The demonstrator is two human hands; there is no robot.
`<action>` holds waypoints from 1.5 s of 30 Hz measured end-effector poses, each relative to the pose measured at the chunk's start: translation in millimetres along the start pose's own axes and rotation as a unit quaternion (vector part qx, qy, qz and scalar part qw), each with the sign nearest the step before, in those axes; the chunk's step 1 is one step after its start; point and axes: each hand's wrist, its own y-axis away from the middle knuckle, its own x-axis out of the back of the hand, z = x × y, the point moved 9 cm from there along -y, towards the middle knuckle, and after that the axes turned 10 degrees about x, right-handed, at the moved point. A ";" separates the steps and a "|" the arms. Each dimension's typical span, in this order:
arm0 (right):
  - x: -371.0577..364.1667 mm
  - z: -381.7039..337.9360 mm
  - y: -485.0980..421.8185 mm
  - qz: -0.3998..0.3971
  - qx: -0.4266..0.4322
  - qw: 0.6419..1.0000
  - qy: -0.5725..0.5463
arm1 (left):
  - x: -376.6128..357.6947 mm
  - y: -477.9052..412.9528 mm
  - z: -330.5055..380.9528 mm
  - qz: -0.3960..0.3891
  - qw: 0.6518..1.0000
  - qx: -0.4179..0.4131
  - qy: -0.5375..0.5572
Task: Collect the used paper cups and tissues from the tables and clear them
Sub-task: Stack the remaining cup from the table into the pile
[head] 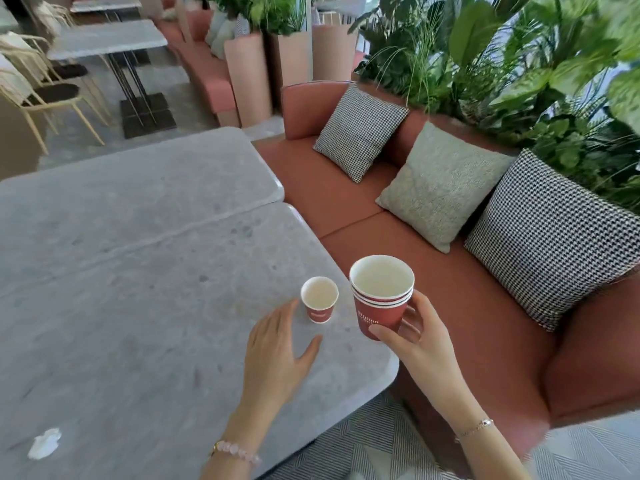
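Note:
A stack of red paper cups [379, 301] with white insides is held upright in my right hand [412, 336], thumb in front and fingers curled round the back, above the table's right edge. One single red paper cup [319, 299] stands upright on the grey stone table [138, 271] near that edge. My left hand [277, 355] hovers just below and left of this cup with fingers straight and thumb spread, not touching it. A crumpled white tissue [45, 444] lies on the table at the lower left.
A terracotta sofa [467, 306] with three cushions [440, 185] runs along the table's right side, backed by green plants [519, 64]. A second grey table [107, 39] with pale chairs [45, 95] stands at the far left. Patterned carpet [363, 445] lies below.

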 end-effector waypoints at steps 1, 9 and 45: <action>2.9 2.3 -1.7 -0.002 -0.002 1.000 -0.003 | -5.1 -1.0 0.0 -0.003 1.000 0.006 0.005; 10.4 16.8 -12.4 -0.009 -0.015 1.000 -0.017 | -65.6 -11.8 -36.5 -0.072 0.979 0.151 0.118; 4.4 52.7 -44.9 0.009 -0.075 0.997 0.016 | -95.4 -84.3 -45.5 -0.075 0.877 0.238 0.412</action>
